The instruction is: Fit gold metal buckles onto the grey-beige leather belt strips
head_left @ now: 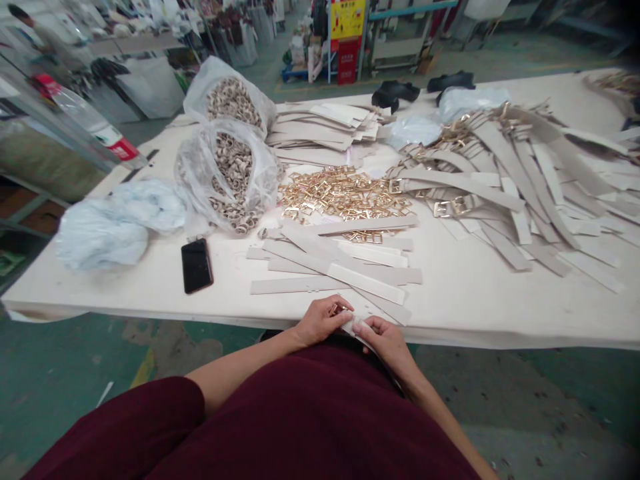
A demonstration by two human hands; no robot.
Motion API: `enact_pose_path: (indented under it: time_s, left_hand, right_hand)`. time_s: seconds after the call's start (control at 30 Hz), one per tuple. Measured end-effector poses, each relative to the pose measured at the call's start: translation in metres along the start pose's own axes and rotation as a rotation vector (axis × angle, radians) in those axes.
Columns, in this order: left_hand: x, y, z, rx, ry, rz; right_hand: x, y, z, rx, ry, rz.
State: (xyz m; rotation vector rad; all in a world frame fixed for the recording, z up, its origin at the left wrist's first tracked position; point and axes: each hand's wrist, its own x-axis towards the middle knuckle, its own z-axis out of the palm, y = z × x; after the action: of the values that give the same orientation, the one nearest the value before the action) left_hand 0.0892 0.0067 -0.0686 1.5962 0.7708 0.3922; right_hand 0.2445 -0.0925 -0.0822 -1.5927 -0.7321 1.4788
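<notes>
At the table's near edge point(465, 333), my left hand point(320, 321) pinches a gold buckle point(334, 309); my right hand point(383, 337) clamps the pale strap point(361, 308) beside it. Bare tabletop lies open rightward; a phone point(197, 265) sits left.

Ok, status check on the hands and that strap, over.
Left hand pinching a gold buckle. Right hand gripping the pale strap end at the table edge. Loose straps just beyond, nothing blocking.

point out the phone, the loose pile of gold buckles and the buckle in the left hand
phone point(197, 265), head view, middle of its dark screen
pile of gold buckles point(340, 195), head view, centre of the heap
gold buckle point(334, 309), head view, the bit showing between the left hand point(320, 321) fingers
</notes>
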Motion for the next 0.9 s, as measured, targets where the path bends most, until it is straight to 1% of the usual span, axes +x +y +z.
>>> enact_pose_path:
  time_s: [0.1, 0.17, 0.27, 0.33, 0.37, 0.43, 0.5, 0.53, 0.57, 0.63, 0.7, 0.73, 0.8, 0.9]
  left_hand:
    - [0.000, 0.004, 0.000, 0.025, 0.021, 0.003]
    - [0.000, 0.005, 0.000, 0.034, 0.037, 0.010]
    - [-0.001, 0.002, 0.004, 0.033, 0.048, 0.012]
    - [-0.002, -0.003, 0.008, 0.006, 0.049, -0.012]
    - [-0.002, -0.004, 0.009, -0.019, 0.046, -0.031]
    - [-0.002, -0.006, 0.009, -0.060, 0.009, -0.071]
    - [-0.002, -0.004, 0.005, -0.032, -0.062, -0.070]
    - [-0.002, -0.001, 0.001, 0.021, -0.096, -0.034]
    - [-0.001, 0.003, -0.004, 0.099, -0.123, 0.030]
    - [0.001, 0.011, -0.012, 0.298, -0.180, 0.205]
    - [0.003, 0.019, -0.018, 0.485, -0.269, 0.353]
    - [0.005, 0.023, -0.019, 0.553, -0.316, 0.394]
    - [0.006, 0.029, -0.018, 0.625, -0.371, 0.421]
    - [0.004, 0.036, -0.017, 0.654, -0.355, 0.398]
  right_hand:
    - [0.002, 0.003, -0.003, -0.073, 0.071, -0.019]
    - [0.001, 0.002, -0.004, -0.081, 0.099, -0.035]
    - [0.001, -0.001, -0.002, -0.027, 0.038, -0.038]
    - [0.001, -0.003, 0.001, 0.007, -0.012, -0.034]
    - [0.001, -0.003, 0.003, 0.024, -0.013, -0.030]
    - [0.001, -0.001, 0.006, 0.074, 0.016, -0.009]
    - [0.000, 0.001, 0.008, 0.135, 0.043, 0.028]
    - [-0.001, 0.001, 0.008, 0.161, 0.049, 0.044]
    - [-0.001, 0.002, 0.008, 0.179, 0.052, 0.055]
    - [-0.003, 0.000, 0.006, 0.182, 0.048, 0.072]
    - [-0.004, -0.004, 0.004, 0.160, 0.020, 0.087]
    - [-0.005, -0.007, 0.003, 0.150, -0.001, 0.091]
    - [-0.008, -0.012, 0.001, 0.142, -0.039, 0.097]
    - [-0.013, -0.017, -0.001, 0.138, -0.051, 0.104]
